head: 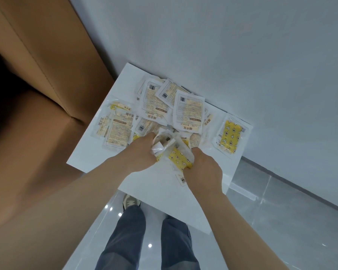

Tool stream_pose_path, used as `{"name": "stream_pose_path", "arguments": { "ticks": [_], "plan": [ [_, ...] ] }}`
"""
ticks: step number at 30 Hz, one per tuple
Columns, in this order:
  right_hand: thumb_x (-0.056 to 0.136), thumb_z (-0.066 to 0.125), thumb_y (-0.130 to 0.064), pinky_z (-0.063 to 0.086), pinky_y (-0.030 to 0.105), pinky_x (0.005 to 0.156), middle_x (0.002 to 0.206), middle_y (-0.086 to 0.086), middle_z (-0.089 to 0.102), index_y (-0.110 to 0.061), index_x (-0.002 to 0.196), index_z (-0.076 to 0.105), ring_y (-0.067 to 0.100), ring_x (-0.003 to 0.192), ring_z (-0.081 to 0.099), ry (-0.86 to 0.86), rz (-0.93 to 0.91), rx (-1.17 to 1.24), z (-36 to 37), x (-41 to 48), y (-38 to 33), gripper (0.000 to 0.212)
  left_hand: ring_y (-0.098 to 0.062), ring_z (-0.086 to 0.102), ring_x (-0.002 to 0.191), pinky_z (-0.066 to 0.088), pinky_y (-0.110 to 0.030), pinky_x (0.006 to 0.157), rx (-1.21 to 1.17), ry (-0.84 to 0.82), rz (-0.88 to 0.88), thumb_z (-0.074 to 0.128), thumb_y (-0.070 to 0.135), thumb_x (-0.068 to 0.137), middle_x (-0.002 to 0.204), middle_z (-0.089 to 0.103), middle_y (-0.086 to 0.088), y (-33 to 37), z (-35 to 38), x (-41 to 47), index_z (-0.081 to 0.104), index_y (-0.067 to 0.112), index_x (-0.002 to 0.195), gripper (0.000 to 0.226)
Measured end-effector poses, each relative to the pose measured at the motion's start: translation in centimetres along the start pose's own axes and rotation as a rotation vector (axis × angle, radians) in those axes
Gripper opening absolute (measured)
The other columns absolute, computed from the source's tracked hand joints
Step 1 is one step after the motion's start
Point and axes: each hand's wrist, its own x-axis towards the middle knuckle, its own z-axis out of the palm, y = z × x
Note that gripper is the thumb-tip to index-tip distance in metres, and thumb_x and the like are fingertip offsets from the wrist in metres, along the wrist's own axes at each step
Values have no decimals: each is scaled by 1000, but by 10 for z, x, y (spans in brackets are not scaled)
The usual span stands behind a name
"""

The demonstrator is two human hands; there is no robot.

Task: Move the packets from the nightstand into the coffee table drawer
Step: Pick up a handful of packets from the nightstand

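Crinkly white-yellow pkts (188,112) on white nightstand (90,152); L hand (142,151) + R hand (203,166) each tight round some.

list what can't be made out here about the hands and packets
Head view, all:
- Fingertips of left hand and right hand: hidden, buried in the bunched packets.
- Count of packets gripped: crumpled, overlapping.
- Small print on the loose packets: too small.
- Coffee table drawer: outside the frame.
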Motion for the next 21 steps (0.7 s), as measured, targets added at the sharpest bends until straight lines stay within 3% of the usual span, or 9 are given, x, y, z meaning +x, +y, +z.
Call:
{"name": "stream_pose_path", "arguments": {
  "ticks": [4, 8, 11, 17, 21],
  "plan": [
    [80, 56, -14, 47, 30, 63, 83, -6, 57, -23, 109, 56, 22, 81, 60, -42, 42, 105, -9, -4, 2, 30, -11, 42, 61, 35, -23, 49, -36, 32, -14, 56, 5, 87, 75, 42, 1, -1, -2, -8, 31, 24, 90, 31],
    [83, 55, -20, 44, 28, 59, 75, -6, 56, -22, 98, 57, 19, 72, 57, 9, 46, 151, -28, -18, 5, 16, -17, 40, 62, 31, -23, 52, -80, 73, 11, 46, -3, 83, 70, 37, 1, 8, -6, -33, 32, 21, 79, 29],
    [82, 56, -18, 44, 27, 57, 76, -6, 57, -23, 99, 58, 17, 68, 53, 33, 65, 175, -47, -34, 2, 19, -15, 41, 65, 32, -23, 55, -120, 113, 6, 47, -2, 83, 72, 38, 0, 22, -12, -62, 29, 24, 74, 33],
    [75, 60, -19, 40, 26, 52, 68, -9, 56, -28, 97, 61, 19, 67, 55, 91, 130, 208, -97, -79, -14, 24, -12, 53, 77, 45, -23, 59, -251, 200, 19, 53, 3, 85, 85, 51, -4, 49, -36, -131, 36, 15, 105, 29],
    [75, 61, -18, 35, 25, 49, 69, -7, 58, -29, 95, 61, 19, 68, 56, 172, 132, 256, -137, -121, -33, 23, -8, 48, 67, 35, -18, 53, -219, 244, 90, 51, 1, 86, 75, 43, 4, 70, -59, -179, 34, 10, 116, 36]
  ]
}}
